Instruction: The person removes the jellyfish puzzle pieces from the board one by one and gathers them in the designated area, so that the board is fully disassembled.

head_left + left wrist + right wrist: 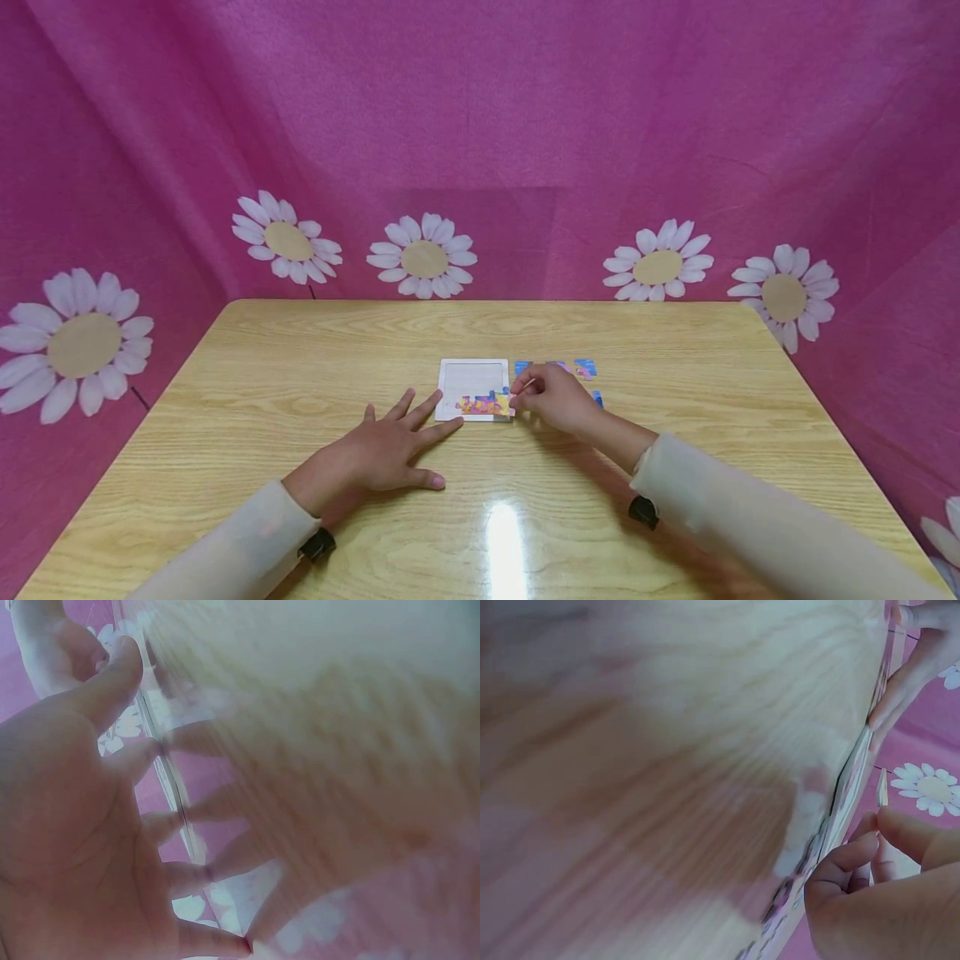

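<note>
A white puzzle tray (472, 367) lies on the table with joined pink and yellow jigsaw pieces (483, 405) along its near side. My left hand (386, 450) is spread flat with straight fingers, its fingertips at the tray's left and near edges. Seen from the left wrist, the left palm (75, 817) faces the tabletop. Over the tray's right edge, my right hand (557, 398) pinches a puzzle piece between thumb and forefinger. That puzzle piece (883, 787) stands edge-on above the fingertips of the right hand (885, 877) in the right wrist view, so its picture is hidden.
Loose blue and pink puzzle pieces (586, 368) lie right of the tray, some partly covered by the right hand. The wooden table (337, 342) ends at a pink curtain (510, 125) with printed white flowers. Light glares on its near part.
</note>
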Tool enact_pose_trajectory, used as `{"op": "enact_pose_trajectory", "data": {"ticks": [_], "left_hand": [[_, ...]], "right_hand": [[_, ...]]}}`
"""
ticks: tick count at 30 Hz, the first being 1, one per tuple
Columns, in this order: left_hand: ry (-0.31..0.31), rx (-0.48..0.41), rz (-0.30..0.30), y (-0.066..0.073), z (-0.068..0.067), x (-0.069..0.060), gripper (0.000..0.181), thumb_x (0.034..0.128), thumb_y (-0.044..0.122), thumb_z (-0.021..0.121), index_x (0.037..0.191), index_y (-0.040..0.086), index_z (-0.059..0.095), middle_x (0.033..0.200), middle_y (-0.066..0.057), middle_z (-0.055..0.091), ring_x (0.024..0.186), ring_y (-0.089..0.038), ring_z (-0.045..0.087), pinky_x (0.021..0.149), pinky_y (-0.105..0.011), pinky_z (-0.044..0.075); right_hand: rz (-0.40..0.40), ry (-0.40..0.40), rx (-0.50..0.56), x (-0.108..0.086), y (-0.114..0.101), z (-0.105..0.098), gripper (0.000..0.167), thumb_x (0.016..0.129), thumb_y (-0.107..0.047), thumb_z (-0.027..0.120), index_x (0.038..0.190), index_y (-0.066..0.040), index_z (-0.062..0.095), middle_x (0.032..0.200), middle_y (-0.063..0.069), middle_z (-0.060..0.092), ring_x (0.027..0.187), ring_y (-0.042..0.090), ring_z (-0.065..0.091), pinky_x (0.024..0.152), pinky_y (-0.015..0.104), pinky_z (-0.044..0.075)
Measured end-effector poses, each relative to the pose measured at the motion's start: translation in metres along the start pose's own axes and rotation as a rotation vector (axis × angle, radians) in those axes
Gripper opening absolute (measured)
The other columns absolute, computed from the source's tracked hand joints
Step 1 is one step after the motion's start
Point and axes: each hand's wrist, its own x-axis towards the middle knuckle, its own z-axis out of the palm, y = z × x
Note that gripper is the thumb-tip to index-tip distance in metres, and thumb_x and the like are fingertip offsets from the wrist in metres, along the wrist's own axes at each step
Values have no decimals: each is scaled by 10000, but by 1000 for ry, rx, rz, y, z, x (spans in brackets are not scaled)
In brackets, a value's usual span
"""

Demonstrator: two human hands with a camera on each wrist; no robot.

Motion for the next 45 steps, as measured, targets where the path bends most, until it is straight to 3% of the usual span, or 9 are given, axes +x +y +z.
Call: {"op": "enact_pose_trajectory", "data": {"ticks": [7,18,33,45], "left_hand": [[0,-2,0,0,0,-1,811,926,720,567,1625,443,264,1745,-48,75,1575,-443,57,1059,-847,191],[2,-13,-13,0,1,-1,809,919,732,562,1620,460,265,1747,-24,64,1581,-426,42,1075,-838,177],[3,-5,-1,-1,0,0,811,924,720,571,1624,437,274,1745,-46,75,1576,-443,53,1062,-846,186],[-1,-9,0,-1,1,0,810,926,722,566,1624,439,270,1745,-43,72,1576,-442,49,1062,-847,182]], "right_hand": [[-23,32,-57,-12,11,-8,39,919,4,732,903,-3,696,797,67,706,704,111,574,554,222,394],[-16,4,-99,-27,17,-11,59,917,39,690,889,-13,694,794,51,723,717,110,599,597,214,432],[-39,-10,-170,-27,19,-11,63,921,11,730,876,-22,700,772,12,683,687,113,540,578,228,428],[-13,-6,-198,-24,17,-12,44,899,-1,753,879,-26,722,761,5,685,664,104,536,605,246,446]]}}
